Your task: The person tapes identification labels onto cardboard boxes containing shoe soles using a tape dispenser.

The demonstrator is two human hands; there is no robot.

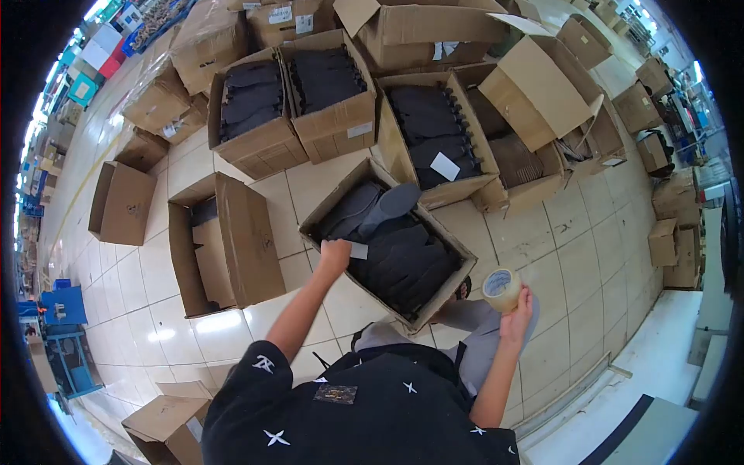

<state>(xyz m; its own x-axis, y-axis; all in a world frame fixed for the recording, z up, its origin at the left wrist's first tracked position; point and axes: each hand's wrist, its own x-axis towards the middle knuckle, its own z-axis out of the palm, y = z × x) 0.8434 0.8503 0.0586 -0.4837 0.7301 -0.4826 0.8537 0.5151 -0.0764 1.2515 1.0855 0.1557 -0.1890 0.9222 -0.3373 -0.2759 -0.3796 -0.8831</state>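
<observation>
My left hand [335,256] is closed at the near left rim of a cardboard box [439,313]. Between its fingers is a small white card [359,251], which juts out over the box. Dark shoe soles [403,263] are packed in rows inside, and a single greyer sole [391,208] lies slanted on top of them. Out to the right of this box, above my knee, my right hand [515,314] grips a thick roll of clear packing tape [501,291] by its lower right side.
Behind stand several open cartons of dark soles [249,89], one with a white paper [445,166] on top. An opened carton [256,240] stands to the left on the tiled floor [147,310]. More cartons [665,242] are stacked at the right wall.
</observation>
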